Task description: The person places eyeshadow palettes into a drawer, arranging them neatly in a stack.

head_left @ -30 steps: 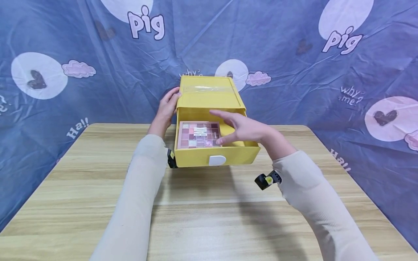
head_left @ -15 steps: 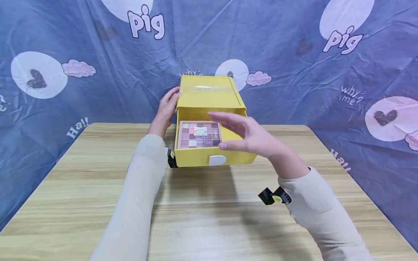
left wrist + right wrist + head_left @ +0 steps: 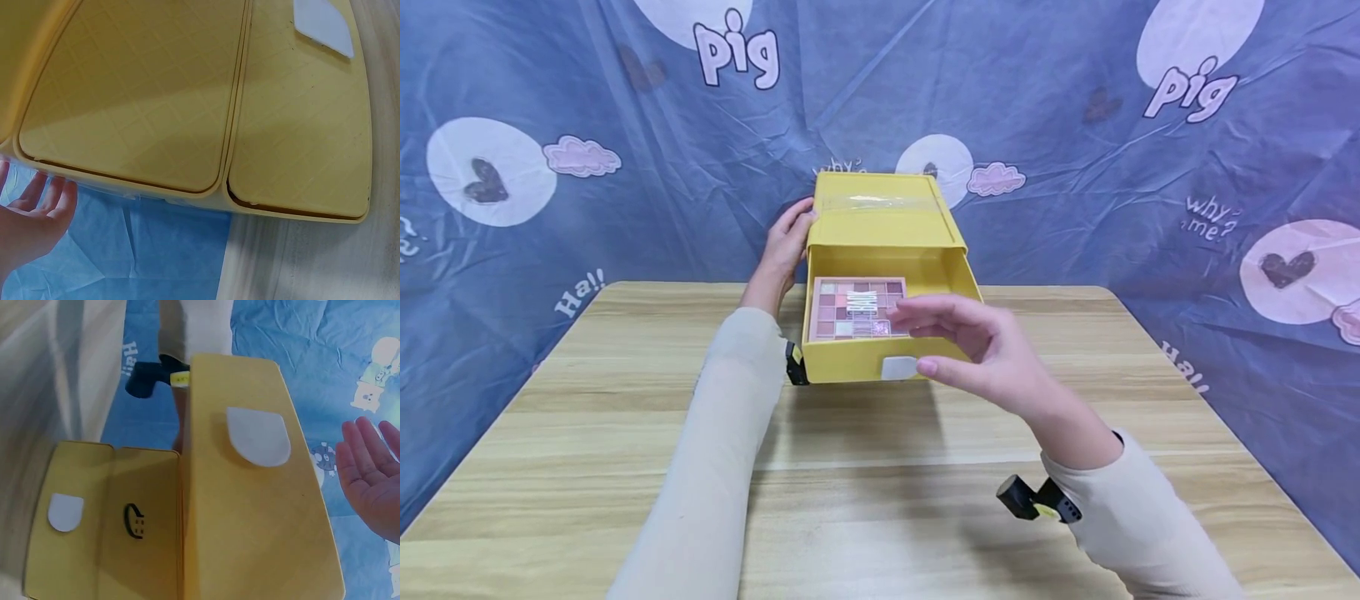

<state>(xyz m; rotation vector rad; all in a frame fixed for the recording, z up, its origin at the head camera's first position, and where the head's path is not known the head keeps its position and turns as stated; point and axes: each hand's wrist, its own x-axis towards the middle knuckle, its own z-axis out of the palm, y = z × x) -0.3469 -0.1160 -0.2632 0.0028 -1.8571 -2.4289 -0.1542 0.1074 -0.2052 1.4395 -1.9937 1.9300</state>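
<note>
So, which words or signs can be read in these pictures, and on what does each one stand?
"pig": on the blue backdrop, at top left and top right.
"why? me?": backdrop, right; partly hidden behind the yellow box.
"Ha!!": backdrop, lower left and lower right.
Eyeshadow palette in the open drawer: white lettering, too small to read.

Blue backdrop cloth (image 3: 1075, 192) printed "pig", "why me?", "Ha!!"; white lettering on eyeshadow palette (image 3: 856, 309), unreadable

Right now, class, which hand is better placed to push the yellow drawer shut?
Probably the right hand: it hovers open by the drawer front, while the left hand braces the box.
</note>
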